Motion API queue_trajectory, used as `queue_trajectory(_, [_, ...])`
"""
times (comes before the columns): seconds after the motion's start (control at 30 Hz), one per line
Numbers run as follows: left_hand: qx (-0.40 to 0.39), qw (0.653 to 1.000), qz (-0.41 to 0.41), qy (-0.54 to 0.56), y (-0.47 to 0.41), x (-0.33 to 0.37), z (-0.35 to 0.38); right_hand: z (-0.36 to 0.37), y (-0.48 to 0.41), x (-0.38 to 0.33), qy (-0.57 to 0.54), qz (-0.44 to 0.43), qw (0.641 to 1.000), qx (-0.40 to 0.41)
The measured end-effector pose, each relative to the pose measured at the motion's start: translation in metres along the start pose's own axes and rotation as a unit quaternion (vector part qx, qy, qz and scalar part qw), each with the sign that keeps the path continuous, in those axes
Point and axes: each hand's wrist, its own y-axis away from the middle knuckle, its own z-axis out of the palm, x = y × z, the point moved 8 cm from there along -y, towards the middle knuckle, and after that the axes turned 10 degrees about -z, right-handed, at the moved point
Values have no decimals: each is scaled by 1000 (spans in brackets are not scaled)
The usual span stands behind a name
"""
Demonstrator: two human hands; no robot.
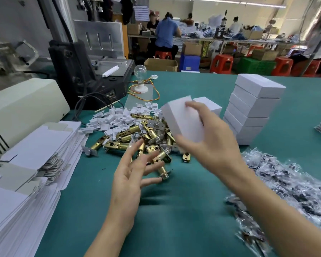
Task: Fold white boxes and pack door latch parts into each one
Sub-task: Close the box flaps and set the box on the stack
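Observation:
My right hand (214, 143) grips a closed white box (180, 117) and holds it tilted above the pile of brass door latches (137, 138). My left hand (132, 175) hovers open over the near edge of that pile, fingers spread and holding nothing. One latch (164, 172) lies just past its fingertips. Small white plastic pieces (119, 117) are heaped behind the latches. A tall stack of closed white boxes (252, 108) stands to the right, with one single box (208, 104) beside it.
Flat unfolded box blanks (35, 160) are stacked at the left on the green table (174, 210). Clear bags of dark parts (285, 191) lie at the right. A machine (85, 67) and a light bulb (140, 78) stand behind. People work at far tables.

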Motion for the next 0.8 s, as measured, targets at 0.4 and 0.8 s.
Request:
queue_trajectory(0.4, [-71, 993, -27, -93, -2, -22, 8, 35, -195, 165, 226, 119, 946, -200])
queue_trajectory(0.8, [-110, 985, -51, -124, -1, -30, 16, 59, -200, 223, 249, 162, 926, -233])
